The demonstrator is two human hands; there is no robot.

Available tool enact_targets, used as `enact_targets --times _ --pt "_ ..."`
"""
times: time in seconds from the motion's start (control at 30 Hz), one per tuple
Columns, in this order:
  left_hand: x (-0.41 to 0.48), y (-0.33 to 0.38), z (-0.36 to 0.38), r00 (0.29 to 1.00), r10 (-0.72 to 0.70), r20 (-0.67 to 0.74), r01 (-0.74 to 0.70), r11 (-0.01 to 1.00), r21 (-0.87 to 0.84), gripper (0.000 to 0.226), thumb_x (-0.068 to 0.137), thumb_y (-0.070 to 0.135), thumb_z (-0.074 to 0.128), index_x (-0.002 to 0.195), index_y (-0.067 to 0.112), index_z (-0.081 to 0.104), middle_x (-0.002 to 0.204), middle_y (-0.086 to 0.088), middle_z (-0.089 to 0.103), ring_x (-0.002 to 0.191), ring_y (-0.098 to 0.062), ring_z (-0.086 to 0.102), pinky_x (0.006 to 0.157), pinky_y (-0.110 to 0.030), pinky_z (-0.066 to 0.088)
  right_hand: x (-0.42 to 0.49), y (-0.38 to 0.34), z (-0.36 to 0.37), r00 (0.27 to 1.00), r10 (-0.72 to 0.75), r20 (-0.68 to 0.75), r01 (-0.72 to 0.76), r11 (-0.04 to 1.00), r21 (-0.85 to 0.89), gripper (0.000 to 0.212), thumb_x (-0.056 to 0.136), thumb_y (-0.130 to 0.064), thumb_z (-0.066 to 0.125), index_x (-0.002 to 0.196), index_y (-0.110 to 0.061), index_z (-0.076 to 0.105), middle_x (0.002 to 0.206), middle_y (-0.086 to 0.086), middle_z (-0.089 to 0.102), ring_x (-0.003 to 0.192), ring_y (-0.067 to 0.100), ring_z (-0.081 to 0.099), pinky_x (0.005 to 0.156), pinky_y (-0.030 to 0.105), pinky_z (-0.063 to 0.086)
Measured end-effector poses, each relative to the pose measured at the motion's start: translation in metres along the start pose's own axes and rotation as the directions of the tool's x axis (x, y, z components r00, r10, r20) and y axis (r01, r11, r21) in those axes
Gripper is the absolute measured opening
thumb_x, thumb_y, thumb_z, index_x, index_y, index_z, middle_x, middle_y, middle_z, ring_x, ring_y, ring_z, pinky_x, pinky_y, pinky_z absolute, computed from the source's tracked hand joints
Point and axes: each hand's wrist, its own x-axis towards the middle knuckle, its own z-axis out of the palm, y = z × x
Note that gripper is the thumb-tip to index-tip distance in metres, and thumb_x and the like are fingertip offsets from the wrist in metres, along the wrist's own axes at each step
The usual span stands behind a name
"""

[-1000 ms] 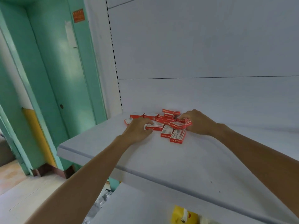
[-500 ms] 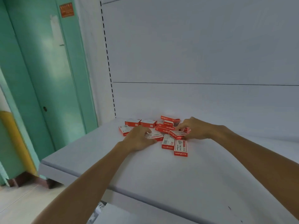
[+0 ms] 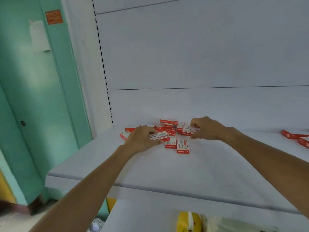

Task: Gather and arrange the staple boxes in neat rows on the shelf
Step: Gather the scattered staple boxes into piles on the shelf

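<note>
Both hands now grip a box each; half a second back they lay low over the heap, left hand on a box, right hand's hold unclear

Left hand [image 3: 142, 139]: fingers curled, pinching left box [image 3: 159, 137] by its left end. That box is tilted, label up, at the near edge of the pile [image 3: 168, 127]; can't tell if it touches the boxes beneath

Right hand [image 3: 206, 129]: fingers over the top, thumb below, clamped on the right end of right box [image 3: 189, 129], label facing camera, at the pile's right side

Pile is loose and jumbled, at the back left of the shelf [image 3: 167, 173]. Two flat boxes [image 3: 182, 146] lie just in front of it. Stray boxes [image 3: 294, 136] sit well apart at far right. Green door [image 3: 41, 97] to the left
</note>
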Motion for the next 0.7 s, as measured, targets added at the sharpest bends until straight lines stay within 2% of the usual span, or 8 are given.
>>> enact_targets --times 0.17,0.33,0.5,0.7 --pt "0.002 0.033 0.020 0.995 0.098 0.033 -0.094 0.991 -0.099 0.038 0.077 0.043 0.069 0.107 0.020 0.067 0.108 0.000 0.064 0.098 -0.017 0.058 0.085 -0.035 0.046 -0.049 0.025 -0.006 0.989 0.117 -0.086 -0.116 0.993 0.018 0.046 0.079 -0.040 0.069 0.119 -0.024 0.053 0.113 0.001 0.063 0.087 0.018 0.054 0.075 0.029 0.042" --pt "0.002 0.082 0.054 0.966 0.228 0.126 -0.207 0.966 -0.156 0.035 0.077 0.040 0.069 0.106 0.021 0.067 0.102 0.002 0.068 0.094 -0.017 0.061 0.081 -0.034 0.049 -0.116 0.067 -0.015 0.956 0.263 -0.127 -0.263 0.965 0.016 0.048 0.078 -0.041 0.070 0.120 -0.022 0.057 0.115 0.003 0.062 0.097 0.018 0.056 0.081 0.031 0.046" --pt "0.008 0.144 0.082 0.927 0.333 0.174 -0.298 0.933 -0.201 0.039 0.076 0.043 0.068 0.109 0.023 0.064 0.109 0.003 0.064 0.100 -0.016 0.058 0.088 -0.034 0.046 -0.187 0.110 -0.032 0.885 0.435 -0.167 -0.439 0.899 0.016 0.050 0.080 -0.039 0.068 0.124 -0.020 0.056 0.120 0.003 0.061 0.106 0.020 0.057 0.088 0.034 0.047" --pt "0.006 0.234 0.121 0.847 0.479 0.231 -0.417 0.868 -0.269 0.040 0.075 0.045 0.069 0.109 0.024 0.064 0.108 0.002 0.063 0.098 -0.016 0.057 0.089 -0.035 0.047 -0.267 0.164 -0.051 0.803 0.567 -0.185 -0.576 0.817 0.005 0.054 0.080 -0.042 0.067 0.129 -0.025 0.053 0.129 0.001 0.057 0.114 0.020 0.053 0.093 0.033 0.045"
